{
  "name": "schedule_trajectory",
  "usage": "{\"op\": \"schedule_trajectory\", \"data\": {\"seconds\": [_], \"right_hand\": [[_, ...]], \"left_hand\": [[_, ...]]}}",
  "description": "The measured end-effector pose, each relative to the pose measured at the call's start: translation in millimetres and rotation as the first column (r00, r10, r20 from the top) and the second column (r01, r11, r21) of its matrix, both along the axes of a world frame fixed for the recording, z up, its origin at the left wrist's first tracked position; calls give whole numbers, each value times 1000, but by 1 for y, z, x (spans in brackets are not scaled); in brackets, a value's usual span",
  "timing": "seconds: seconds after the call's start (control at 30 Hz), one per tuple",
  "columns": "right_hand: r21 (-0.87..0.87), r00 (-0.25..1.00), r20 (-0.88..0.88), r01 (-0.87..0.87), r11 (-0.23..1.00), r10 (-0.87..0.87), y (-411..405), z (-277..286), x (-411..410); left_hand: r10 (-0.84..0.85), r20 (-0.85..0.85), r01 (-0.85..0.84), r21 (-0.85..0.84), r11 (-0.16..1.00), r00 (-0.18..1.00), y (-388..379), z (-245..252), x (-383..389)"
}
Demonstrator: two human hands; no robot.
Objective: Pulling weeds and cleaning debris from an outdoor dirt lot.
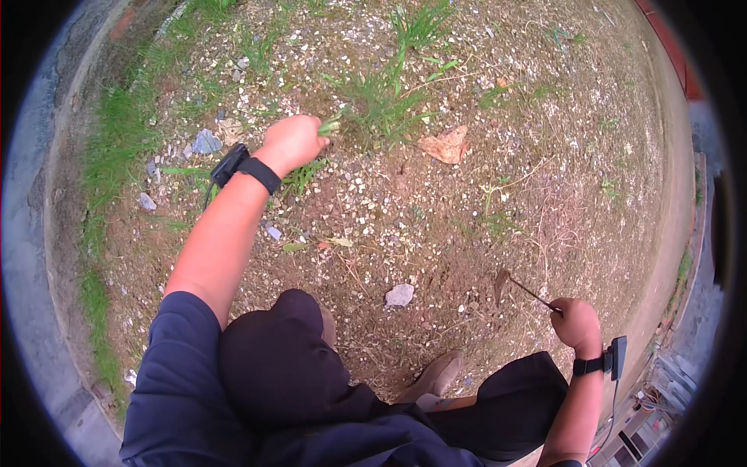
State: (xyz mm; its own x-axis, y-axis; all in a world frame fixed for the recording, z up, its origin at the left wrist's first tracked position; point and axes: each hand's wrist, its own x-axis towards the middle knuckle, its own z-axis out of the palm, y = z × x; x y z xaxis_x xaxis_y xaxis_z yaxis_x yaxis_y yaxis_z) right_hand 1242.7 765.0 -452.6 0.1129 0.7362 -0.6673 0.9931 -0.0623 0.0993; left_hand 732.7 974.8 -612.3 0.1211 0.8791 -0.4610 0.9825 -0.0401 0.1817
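My left hand (293,140) is stretched out over the gravelly soil and closed around some pale green weed stems (330,125). Just beyond its fingers grows a clump of grass (379,105), rooted in the ground. At the right, my right hand (576,322) grips a small hand tool, seemingly a hand hoe (528,292), with a thin dark shaft. Its rusty blade (501,286) hangs over or rests on the soil; I cannot tell which. My fist hides the handle.
A flat brown piece (446,145), perhaps a dry leaf, lies right of the clump. A grey stone (400,295) sits before my shoes (440,372). Grass (111,152) lines the left edge beside concrete paving (29,192). More grass (423,26) grows farther ahead.
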Motion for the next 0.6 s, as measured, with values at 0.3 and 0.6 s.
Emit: {"op": "schedule_trajectory", "data": {"seconds": [0.3, 0.6], "right_hand": [[-21, 1000, 30, 2, 1000, -1, 5, 0, -7], [-16, 1000, 9, 9, 1000, -9, 4, -3, 1]], "left_hand": [[86, 123, -74, -97, 993, 989, -6, -37, -16], [25, 13, -23, -79, 997, 1000, -15, -3, -12]]}}
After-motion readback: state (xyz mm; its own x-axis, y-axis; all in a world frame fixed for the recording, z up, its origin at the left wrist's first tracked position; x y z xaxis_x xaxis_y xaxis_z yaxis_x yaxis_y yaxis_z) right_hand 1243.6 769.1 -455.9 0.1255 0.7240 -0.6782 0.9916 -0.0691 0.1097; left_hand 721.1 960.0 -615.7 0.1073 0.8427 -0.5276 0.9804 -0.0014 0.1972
